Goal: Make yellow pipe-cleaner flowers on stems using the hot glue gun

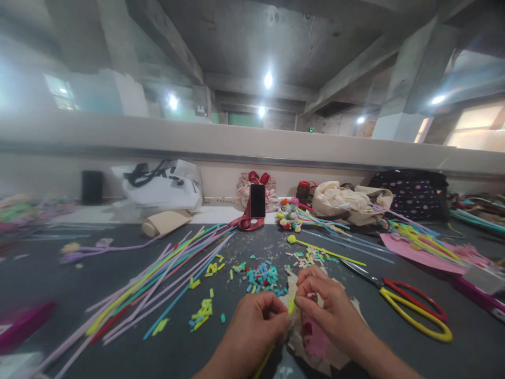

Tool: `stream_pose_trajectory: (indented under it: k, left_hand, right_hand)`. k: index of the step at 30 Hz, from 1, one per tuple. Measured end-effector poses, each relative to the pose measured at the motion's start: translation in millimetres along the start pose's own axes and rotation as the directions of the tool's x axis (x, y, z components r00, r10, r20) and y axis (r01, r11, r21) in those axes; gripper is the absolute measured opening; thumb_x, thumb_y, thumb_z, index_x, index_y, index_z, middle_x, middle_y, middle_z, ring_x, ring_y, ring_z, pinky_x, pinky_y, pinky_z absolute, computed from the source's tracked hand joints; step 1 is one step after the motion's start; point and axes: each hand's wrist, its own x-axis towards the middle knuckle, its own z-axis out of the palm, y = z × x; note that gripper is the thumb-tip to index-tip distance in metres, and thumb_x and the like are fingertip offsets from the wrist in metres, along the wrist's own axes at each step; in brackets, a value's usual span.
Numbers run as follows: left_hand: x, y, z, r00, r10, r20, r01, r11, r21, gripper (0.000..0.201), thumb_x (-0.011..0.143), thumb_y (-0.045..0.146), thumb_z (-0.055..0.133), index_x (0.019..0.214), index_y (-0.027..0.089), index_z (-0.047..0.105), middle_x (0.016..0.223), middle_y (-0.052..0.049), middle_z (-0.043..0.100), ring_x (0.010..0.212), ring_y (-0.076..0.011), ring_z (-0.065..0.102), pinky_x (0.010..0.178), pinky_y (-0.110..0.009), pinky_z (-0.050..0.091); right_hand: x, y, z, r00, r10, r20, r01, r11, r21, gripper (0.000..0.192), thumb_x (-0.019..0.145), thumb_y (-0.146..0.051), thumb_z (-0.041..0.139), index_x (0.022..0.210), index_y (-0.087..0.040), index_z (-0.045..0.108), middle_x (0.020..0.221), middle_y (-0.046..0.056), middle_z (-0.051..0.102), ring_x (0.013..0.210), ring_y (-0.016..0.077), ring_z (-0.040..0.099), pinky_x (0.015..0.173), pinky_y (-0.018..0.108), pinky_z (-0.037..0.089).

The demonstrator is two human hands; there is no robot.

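My left hand (258, 321) is closed in a pinch on a yellow pipe cleaner (291, 305). Its stem runs down below that hand towards the bottom edge. My right hand (325, 302) pinches at the upper end of the same pipe cleaner, fingertips close to the left ones. Under the right hand lies crumpled beige paper or tape (294, 342) with a pink patch (315, 342) on it. Just beyond the hands is a heap of short blue and teal cut pieces (262, 276). The fingers partly hide the yellow end.
Scissors (410, 308) with red and yellow handles lie to the right. Long coloured pipe cleaners (158, 284) spread across the left. A yellow-tipped stem (327, 250) lies ahead. A phone (258, 201), white bag (161, 187) and cream cloth bag (347, 202) line the back.
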Motion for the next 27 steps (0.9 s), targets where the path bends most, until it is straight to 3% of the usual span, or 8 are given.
stream_pose_trajectory:
  k: [15,19,22,25,27]
  left_hand:
    - [2,-7,-0.1,1.0,0.013,-0.025,-0.013,1.0,-0.008,0.007,0.06,0.018,0.05,0.056,0.015,0.056,0.043,0.005,0.05,0.043,-0.0088,0.044,0.045,-0.02,0.03]
    - [4,-6,-1.2,0.999,-0.014,-0.044,0.008,0.993,-0.122,0.008,0.059,0.022,0.055,0.056,0.015,0.055,0.043,0.004,0.051,0.042,-0.0079,0.044,0.044,-0.019,0.031]
    - [4,1,-4.0,0.995,-0.099,0.001,0.096,0.964,-0.25,0.015,0.059,0.029,0.058,0.058,0.015,0.053,0.04,0.005,0.05,0.032,-0.0042,0.034,0.036,-0.018,0.024]
    - [1,7,-7.2,0.985,-0.161,0.065,0.173,0.916,-0.363,0.025,0.06,0.04,0.059,0.063,0.017,0.05,0.04,0.006,0.052,0.026,-0.0022,0.025,0.031,-0.017,0.017]
    - [0,8,-7.9,0.987,-0.145,0.075,0.163,0.893,-0.42,0.03,0.059,0.044,0.061,0.065,0.018,0.049,0.043,0.006,0.054,0.025,-0.002,0.027,0.031,-0.016,0.018]
  right_hand:
    - [0,1,3,0.998,0.003,-0.056,-0.002,1.0,0.018,0.014,0.073,-0.013,0.055,0.06,-0.019,0.056,0.074,0.001,0.053,0.075,0.0168,0.052,0.07,0.028,0.04]
    - [-1,1,-2,0.994,-0.013,-0.106,0.018,0.999,0.039,0.02,0.078,-0.021,0.052,0.061,-0.019,0.061,0.075,0.002,0.053,0.073,0.0167,0.052,0.067,0.027,0.039]
    - [-1,-2,-8,0.98,-0.014,-0.197,0.033,0.995,0.094,0.023,0.081,-0.024,0.049,0.063,-0.02,0.062,0.077,0.002,0.053,0.076,0.0171,0.051,0.068,0.027,0.038]
    - [-1,-2,-8,0.963,0.095,-0.251,-0.035,0.972,0.233,0.016,0.08,-0.028,0.051,0.071,-0.02,0.062,0.084,0.002,0.056,0.083,0.0181,0.052,0.072,0.027,0.038]
    - [-2,0,-2,0.957,0.23,-0.176,-0.142,0.902,0.409,0.013,0.075,-0.031,0.057,0.081,-0.021,0.061,0.083,0.002,0.058,0.077,0.0178,0.054,0.067,0.027,0.041]
